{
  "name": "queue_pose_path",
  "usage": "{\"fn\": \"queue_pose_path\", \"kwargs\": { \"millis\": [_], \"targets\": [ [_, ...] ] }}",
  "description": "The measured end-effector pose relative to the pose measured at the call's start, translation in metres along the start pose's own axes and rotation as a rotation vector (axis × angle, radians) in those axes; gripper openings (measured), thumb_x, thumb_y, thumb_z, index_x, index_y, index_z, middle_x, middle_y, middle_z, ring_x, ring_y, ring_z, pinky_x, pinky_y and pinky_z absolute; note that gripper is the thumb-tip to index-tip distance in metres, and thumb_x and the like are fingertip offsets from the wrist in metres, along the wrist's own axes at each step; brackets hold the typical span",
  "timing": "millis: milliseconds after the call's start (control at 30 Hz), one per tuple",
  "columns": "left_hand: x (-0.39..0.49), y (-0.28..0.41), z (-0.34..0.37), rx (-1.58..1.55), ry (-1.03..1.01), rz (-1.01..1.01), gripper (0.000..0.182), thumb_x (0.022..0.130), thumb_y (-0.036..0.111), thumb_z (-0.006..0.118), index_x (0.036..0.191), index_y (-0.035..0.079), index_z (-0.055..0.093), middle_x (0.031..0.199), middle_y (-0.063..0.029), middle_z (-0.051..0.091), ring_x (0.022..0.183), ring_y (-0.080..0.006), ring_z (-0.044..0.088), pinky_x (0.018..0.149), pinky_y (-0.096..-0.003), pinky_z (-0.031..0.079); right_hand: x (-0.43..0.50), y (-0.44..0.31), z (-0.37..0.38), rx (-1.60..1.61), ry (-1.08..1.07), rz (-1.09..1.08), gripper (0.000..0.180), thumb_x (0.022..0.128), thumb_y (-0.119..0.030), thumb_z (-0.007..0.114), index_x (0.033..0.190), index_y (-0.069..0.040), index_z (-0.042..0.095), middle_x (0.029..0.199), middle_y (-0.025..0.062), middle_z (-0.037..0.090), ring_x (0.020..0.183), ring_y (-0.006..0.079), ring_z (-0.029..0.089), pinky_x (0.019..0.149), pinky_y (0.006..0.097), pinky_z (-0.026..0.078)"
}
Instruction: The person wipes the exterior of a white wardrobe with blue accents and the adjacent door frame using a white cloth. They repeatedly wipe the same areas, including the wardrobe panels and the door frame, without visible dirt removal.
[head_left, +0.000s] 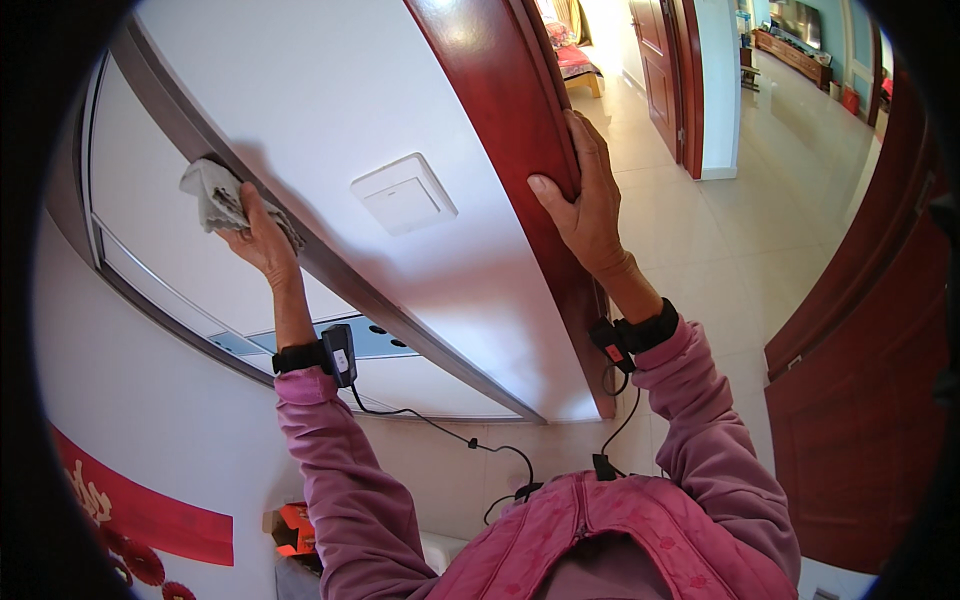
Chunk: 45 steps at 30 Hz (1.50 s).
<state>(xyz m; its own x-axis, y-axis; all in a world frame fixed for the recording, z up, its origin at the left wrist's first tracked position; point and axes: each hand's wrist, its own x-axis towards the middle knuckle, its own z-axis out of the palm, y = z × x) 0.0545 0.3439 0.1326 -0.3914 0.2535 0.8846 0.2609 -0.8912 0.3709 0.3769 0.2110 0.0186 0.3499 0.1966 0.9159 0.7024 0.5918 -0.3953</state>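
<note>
My left hand (266, 236) holds a crumpled light grey cloth (214, 196) against the grey-brown edge frame (330, 277) of a built-in white sliding-door wardrobe (150, 195). The cloth's scalloped edge shows beside my fingers. Over on the right, my right hand (592, 202) rests on the dark red wooden door frame (495, 97), the thumb on its face and the fingers around its outer edge; it holds no loose thing. A white wall switch (405, 195) is on the white wall between both hands.
A dark red door (855, 435) stands at the right. Black cables (427, 424) run from devices on both wrists. An open orange box (296, 529) is at the lower left, near a red wall hanging (165, 510). Beyond the frame are a tiled floor (675, 225) and another red door (660, 67).
</note>
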Motion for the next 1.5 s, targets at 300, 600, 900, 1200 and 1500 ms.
{"fn": "queue_pose_path", "kwargs": {
  "millis": [300, 600, 900, 1200, 1500],
  "targets": [
    [-0.003, 0.007, -0.001, 0.047, -0.05, -0.044, 0.061, 0.087, 0.031, 0.068, 0.133, 0.005, 0.037, 0.125, -0.0115, 0.051, 0.111, -0.0216, 0.05, 0.096, -0.0334, 0.041, 0.0, 0.001, 0.001, 0.008, -0.001, -0.005, 0.073, 0.077, -0.022, 0.074, 0.138, -0.003, 0.039, 0.136, 0.0189, 0.045, 0.123, 0.0364, 0.046, 0.102, 0.0415, 0.04],
    [-0.004, 0.0, -0.005, 0.062, -0.075, -0.036, 0.062, 0.087, 0.036, 0.068, 0.133, 0.007, 0.037, 0.126, -0.0115, 0.05, 0.112, -0.0215, 0.05, 0.096, -0.0339, 0.041, 0.0, 0.0, 0.001, 0.018, -0.012, 0.013, 0.072, 0.078, -0.022, 0.073, 0.138, -0.002, 0.039, 0.135, 0.0192, 0.045, 0.123, 0.0359, 0.046, 0.102, 0.0409, 0.04],
    [-0.006, -0.002, -0.002, 0.01, -0.027, 0.005, 0.054, 0.087, 0.033, 0.069, 0.126, 0.007, 0.043, 0.112, -0.0049, 0.055, 0.098, -0.0136, 0.05, 0.084, -0.0291, 0.042, 0.001, -0.001, 0.001, 0.01, -0.009, 0.021, 0.073, 0.078, -0.024, 0.073, 0.139, -0.003, 0.038, 0.136, 0.02, 0.045, 0.124, 0.0364, 0.045, 0.102, 0.0412, 0.039],
    [-0.008, -0.001, -0.002, 0.001, -0.01, -0.022, 0.049, 0.089, 0.035, 0.066, 0.124, 0.007, 0.046, 0.103, -0.0037, 0.057, 0.094, -0.0117, 0.05, 0.083, -0.0256, 0.042, 0.002, -0.001, 0.0, 0.006, -0.008, 0.015, 0.074, 0.078, -0.024, 0.074, 0.139, -0.003, 0.038, 0.137, 0.0208, 0.043, 0.125, 0.0373, 0.044, 0.103, 0.0424, 0.038],
    [-0.016, -0.004, -0.01, -0.039, -0.069, -0.098, 0.054, 0.09, 0.035, 0.065, 0.131, 0.006, 0.044, 0.12, -0.0067, 0.056, 0.106, -0.0159, 0.052, 0.091, -0.0279, 0.041, 0.007, -0.003, 0.003, 0.024, -0.014, 0.032, 0.072, 0.078, -0.021, 0.073, 0.138, -0.003, 0.039, 0.136, 0.0196, 0.045, 0.125, 0.0365, 0.045, 0.103, 0.0419, 0.038]
  ]
}}
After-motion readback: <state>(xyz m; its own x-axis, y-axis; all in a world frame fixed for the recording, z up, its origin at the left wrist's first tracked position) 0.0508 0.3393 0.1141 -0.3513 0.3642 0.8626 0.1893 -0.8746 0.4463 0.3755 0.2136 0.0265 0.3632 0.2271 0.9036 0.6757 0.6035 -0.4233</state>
